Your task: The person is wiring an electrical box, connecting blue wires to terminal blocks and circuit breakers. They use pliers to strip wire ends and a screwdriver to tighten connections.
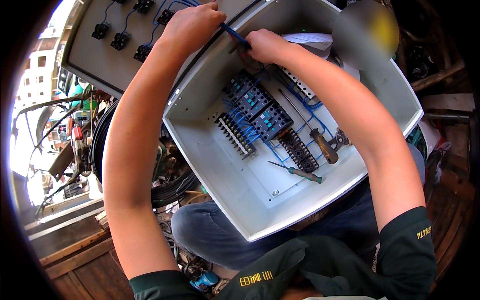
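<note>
2 hands (pixel 194 26) hold blue wires (pixel 233 34) at a grey box (pixel 200 145).

Coiled black cable (pixel 176 191), wooden floorboards (pixel 95 272), blue object (pixel 205 280), pale building (pixel 36 72) with windows

Yellow lettering (pixel 424 233) marks the dark shirt (pixel 280 257), on sleeve (pixel 406 255) and front

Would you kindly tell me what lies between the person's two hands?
In the head view, a bundle of blue wires stretches from the left hand to the right hand, crossing the grey box's rim.
</note>
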A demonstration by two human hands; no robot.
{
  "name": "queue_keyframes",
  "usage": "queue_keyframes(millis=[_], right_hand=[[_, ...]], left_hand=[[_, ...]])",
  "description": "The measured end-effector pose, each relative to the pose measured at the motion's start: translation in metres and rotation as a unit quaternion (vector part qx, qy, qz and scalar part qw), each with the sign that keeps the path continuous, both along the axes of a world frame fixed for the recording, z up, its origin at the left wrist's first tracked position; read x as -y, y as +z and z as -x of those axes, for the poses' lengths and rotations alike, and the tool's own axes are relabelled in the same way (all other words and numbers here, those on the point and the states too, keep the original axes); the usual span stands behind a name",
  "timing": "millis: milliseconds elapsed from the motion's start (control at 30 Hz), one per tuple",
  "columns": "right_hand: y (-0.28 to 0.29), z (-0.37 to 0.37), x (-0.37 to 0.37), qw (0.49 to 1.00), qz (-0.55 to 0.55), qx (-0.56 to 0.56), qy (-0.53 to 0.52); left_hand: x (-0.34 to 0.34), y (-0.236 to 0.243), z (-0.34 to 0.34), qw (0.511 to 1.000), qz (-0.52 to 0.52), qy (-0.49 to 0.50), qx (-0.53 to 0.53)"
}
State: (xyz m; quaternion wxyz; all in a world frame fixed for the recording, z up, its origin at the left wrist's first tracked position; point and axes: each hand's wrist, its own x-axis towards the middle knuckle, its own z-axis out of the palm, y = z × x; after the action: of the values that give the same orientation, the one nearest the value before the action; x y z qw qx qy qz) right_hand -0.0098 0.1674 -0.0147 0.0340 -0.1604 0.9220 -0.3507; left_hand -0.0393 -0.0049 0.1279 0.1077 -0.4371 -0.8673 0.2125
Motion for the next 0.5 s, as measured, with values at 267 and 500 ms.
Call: queue_keyframes(millis=[267,500], right_hand=[[-0.009,0.014,-0.005,0.998,0.011,0.058,-0.019],[-0.005,0.011,0.003,0.998,0.028,0.062,-0.013]], left_hand=[[-0.018,-0.069,-0.093,0.947,-0.244,0.108,0.178],[-0.028,-0.145,-0.095,0.854,-0.291,0.351,0.252]])
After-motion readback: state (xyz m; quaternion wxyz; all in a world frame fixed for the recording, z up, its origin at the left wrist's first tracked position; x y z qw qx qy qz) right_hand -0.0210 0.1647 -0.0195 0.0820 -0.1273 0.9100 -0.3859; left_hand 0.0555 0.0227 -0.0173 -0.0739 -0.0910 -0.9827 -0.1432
